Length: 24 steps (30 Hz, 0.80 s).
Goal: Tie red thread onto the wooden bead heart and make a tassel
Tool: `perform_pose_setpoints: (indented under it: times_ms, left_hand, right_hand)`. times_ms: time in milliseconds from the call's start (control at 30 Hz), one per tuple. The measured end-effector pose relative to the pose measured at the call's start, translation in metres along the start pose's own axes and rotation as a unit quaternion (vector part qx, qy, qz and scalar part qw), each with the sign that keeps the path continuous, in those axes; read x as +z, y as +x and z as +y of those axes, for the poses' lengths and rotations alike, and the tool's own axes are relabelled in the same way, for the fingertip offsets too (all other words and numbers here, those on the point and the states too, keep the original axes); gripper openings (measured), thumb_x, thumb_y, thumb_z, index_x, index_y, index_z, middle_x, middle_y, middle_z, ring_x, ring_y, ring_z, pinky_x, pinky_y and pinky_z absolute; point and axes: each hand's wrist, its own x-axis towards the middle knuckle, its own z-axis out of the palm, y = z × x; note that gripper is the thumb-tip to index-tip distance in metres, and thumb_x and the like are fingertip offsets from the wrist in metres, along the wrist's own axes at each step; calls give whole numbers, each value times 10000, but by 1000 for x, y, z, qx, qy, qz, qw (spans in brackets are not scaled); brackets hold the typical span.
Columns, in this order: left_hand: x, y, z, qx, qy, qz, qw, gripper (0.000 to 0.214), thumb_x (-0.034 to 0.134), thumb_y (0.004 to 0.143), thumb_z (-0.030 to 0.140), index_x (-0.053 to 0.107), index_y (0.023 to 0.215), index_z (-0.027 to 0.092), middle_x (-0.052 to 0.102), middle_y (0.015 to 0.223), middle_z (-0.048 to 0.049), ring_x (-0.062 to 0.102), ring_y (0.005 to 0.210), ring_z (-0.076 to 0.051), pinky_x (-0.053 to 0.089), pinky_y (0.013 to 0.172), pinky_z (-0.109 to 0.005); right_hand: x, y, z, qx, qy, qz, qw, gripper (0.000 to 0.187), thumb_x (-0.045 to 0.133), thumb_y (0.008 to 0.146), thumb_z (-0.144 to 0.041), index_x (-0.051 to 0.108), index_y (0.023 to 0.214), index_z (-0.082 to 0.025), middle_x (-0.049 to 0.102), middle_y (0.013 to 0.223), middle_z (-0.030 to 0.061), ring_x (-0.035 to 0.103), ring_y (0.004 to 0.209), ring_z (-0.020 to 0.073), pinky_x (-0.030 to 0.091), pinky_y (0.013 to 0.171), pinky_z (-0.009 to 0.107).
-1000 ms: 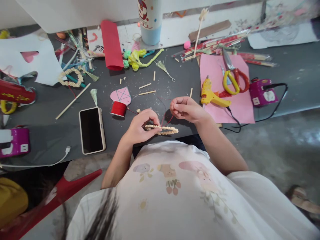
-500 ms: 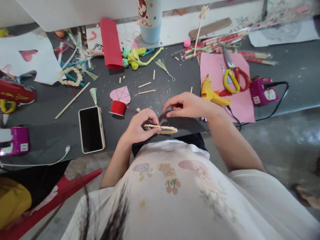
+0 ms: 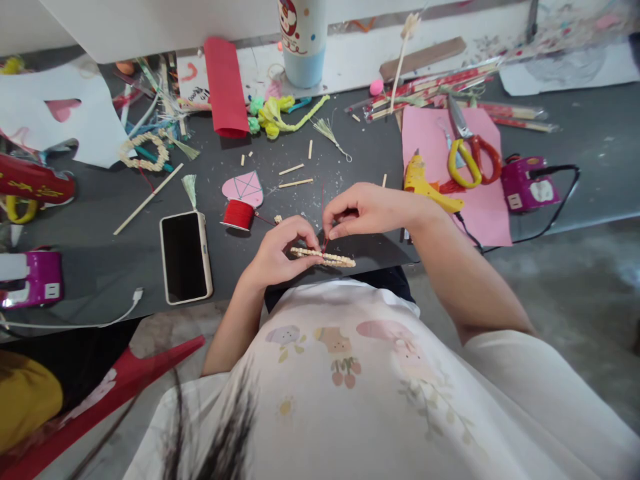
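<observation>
My left hand (image 3: 283,252) pinches a ring of small pale wooden pieces (image 3: 341,260) between thumb and fingers, near the table's front edge. Just above the ring, my right hand (image 3: 353,212) is closed on a thin red thread (image 3: 325,245) that runs down to the ring's upper side. A red thread spool (image 3: 237,215) lies to the left of my left hand, with a strand leading off it toward that hand. Beside the spool is a pink paper heart (image 3: 244,189) with dark lines crossed over it.
A phone (image 3: 186,259) lies on the left. On the right, a yellow glue gun (image 3: 426,183) and scissors (image 3: 467,150) rest on pink paper (image 3: 493,227). A cup (image 3: 304,57) stands at the back. Several short sticks (image 3: 296,183) and another pale ring (image 3: 163,155) lie about.
My right hand has moved slightly down and left, closer to the ring with the thread. The ring has tipped and looks narrower. My left hand keeps its grip.
</observation>
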Motion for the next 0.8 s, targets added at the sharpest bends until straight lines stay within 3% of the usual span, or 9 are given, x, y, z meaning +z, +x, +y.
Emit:
perform_pose_setpoints:
  times_ms: [367, 567, 800]
  left_hand:
    - [2, 1, -1, -22, -18, 7, 1000, 272, 821, 682, 206, 603, 842, 185, 618, 814, -20, 621, 745, -140, 508, 695, -278]
    - [2, -1, -3, -26, -17, 11, 999, 293, 829, 666, 181, 600, 849, 183, 612, 831, -19, 619, 741, -133, 499, 669, -260]
    - [1, 0, -3, -33, -5, 15, 999, 266, 814, 690, 194, 595, 839, 182, 612, 822, -23, 610, 757, -135, 492, 665, -260]
  right_hand:
    - [-8, -10, -20, 5, 63, -3, 998, 109, 685, 802, -281, 735, 836, -190, 604, 641, -47, 400, 548, 57, 265, 535, 224]
    - [-9, -21, -28, 19, 43, 10, 999, 86, 688, 808, -256, 739, 829, -189, 603, 639, -33, 417, 543, 63, 276, 522, 227]
    - [-7, -31, -33, 14, 49, -20, 999, 56, 688, 817, -229, 736, 824, -201, 657, 703, -15, 474, 564, 72, 317, 527, 226]
